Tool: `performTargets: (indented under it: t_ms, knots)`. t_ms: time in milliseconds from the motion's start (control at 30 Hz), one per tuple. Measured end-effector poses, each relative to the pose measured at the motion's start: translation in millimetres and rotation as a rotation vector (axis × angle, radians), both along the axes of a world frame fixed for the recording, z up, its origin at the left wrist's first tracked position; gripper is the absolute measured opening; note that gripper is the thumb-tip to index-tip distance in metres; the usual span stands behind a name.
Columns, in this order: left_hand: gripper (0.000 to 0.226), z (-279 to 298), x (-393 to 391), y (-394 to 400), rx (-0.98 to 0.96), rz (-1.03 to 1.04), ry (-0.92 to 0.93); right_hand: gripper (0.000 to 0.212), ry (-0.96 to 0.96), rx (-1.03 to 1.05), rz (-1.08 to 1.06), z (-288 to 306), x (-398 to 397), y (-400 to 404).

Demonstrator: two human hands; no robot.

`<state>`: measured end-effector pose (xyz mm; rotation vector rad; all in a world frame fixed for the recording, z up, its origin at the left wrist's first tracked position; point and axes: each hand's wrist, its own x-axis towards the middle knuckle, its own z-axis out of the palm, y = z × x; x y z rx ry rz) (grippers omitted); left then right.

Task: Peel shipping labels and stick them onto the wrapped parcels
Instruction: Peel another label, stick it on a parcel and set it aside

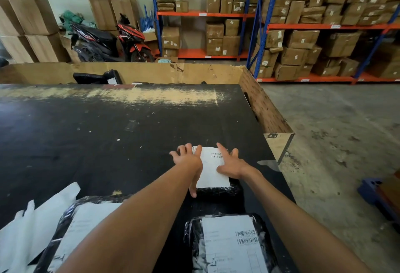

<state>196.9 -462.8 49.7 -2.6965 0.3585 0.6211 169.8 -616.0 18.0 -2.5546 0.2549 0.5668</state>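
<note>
- Under both hands lies a wrapped parcel [216,190] with its label [213,170] on top.
- Our left hand [187,160] and right hand [232,164] press flat with fingers spread — nothing is grasped.
- We should smooth from the middle outward, so no bubbles stay.
- Beyond the hands, past the tabletop [108,132], a cardboard bin [151,73] holds dark parcels.

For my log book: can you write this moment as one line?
step: pressing label flat | parcel: on black table | left hand, right hand: open on label
</note>
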Motion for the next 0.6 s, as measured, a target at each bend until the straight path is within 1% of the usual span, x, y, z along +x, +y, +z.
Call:
performTargets:
  t_ms: [100, 233, 300, 333, 400, 467, 500, 600]
  knots:
    - [0.163, 0, 5, 7, 0.019, -0.05, -0.004, 0.081, -0.003, -0.011, 0.04, -1, 0, -1]
    - [0.162, 3, 10, 7, 0.039, -0.165, -0.014, 0.082, -0.005, -0.032, 0.056, -5, -1, 1]
    - [0.162, 4, 12, 5, 0.048, -0.165, -0.016, 0.084, 0.019, 0.042, 0.076, -8, -2, -3]
    - [0.162, 4, 12, 5, 0.053, -0.159, -0.015, 0.089, 0.038, 0.101, 0.087, -9, -3, -6]
    - [0.163, 2, 13, 4, 0.064, -0.157, -0.016, 0.106, 0.058, 0.183, 0.125, -12, -9, -15]
    - [0.163, 1, 12, 4, 0.053, -0.15, -0.012, 0.123, 0.048, 0.222, 0.156, -15, -15, -24]
    - [0.163, 1, 11, 4, 0.047, -0.144, -0.009, 0.125, 0.035, 0.251, 0.152, -17, -19, -29]
    - [0.163, 3, 8, 5, 0.025, -0.118, 0.002, 0.116, 0.008, 0.387, 0.123, -17, -28, -43]
